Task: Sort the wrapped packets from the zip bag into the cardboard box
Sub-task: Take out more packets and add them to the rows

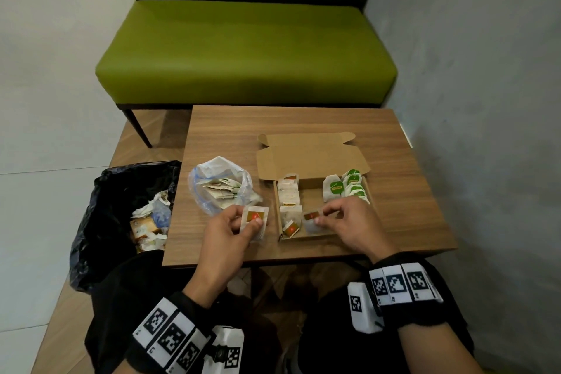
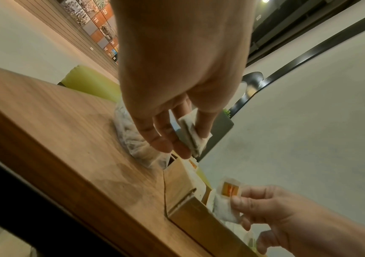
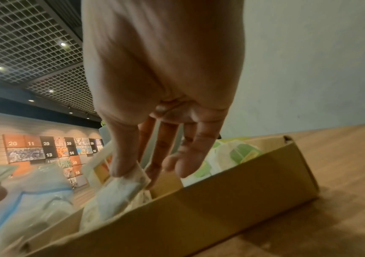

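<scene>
On the left, the crumpled clear plastic zip bag lay on the brown wooden table, with several pale packets inside. Just in front of it, the left hand pinched a white wrapped packet with an orange-red label between thumb and fingers, flat side up, beside the box's left wall. To the right, the right hand pinched a second orange-labelled white packet over the near end of the open brown cardboard box; this hand was nearer. Green-labelled packets stood at the far right.
</scene>
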### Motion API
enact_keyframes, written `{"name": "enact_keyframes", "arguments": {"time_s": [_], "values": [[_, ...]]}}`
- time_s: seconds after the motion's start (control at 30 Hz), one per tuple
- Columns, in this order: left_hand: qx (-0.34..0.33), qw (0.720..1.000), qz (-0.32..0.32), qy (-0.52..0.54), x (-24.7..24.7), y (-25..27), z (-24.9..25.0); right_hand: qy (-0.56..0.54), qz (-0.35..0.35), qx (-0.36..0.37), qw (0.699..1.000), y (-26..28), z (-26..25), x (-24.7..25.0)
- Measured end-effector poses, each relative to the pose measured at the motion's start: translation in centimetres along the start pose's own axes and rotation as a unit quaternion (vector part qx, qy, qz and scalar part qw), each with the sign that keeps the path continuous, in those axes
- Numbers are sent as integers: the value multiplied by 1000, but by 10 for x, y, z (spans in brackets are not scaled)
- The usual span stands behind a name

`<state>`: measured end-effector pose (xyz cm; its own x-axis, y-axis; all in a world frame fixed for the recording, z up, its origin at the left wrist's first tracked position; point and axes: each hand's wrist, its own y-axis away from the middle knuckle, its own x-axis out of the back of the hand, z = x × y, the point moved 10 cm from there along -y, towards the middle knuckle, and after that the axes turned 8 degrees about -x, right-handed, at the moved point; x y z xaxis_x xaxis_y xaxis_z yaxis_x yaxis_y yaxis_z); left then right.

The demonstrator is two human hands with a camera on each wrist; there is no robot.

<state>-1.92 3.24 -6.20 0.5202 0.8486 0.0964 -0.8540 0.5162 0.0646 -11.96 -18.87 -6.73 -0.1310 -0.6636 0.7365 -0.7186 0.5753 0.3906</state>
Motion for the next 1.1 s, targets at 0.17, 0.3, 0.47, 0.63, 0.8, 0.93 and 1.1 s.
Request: {"name": "enact_keyframes", "arguments": {"time_s": [0.17,0.3,0.47,0.63,0.8,0.93,1.1], "values": [[0,1000,-1,15,-4,1,3,102,-17,21,994,-5,-17,-22],[-3,1000,4,24,-3,1,5,158,-6,29,987,-9,-23,-29],[10,1000,9,24,-3,2,-2,160,35,22,986,-14,-27,-27],[16,1000,-6,14,-8,4,-8,166,46,28,985,-17,-31,-23],[11,999,-39,-2,-20,4,-5,159,51,33,985,-20,-38,-26],[31,998,-39,34,-26,4,-9,173,49,30,983,-19,-38,-29],[40,997,-33,53,-30,2,-10,58,98,44,992,-7,-36,-1]]}}
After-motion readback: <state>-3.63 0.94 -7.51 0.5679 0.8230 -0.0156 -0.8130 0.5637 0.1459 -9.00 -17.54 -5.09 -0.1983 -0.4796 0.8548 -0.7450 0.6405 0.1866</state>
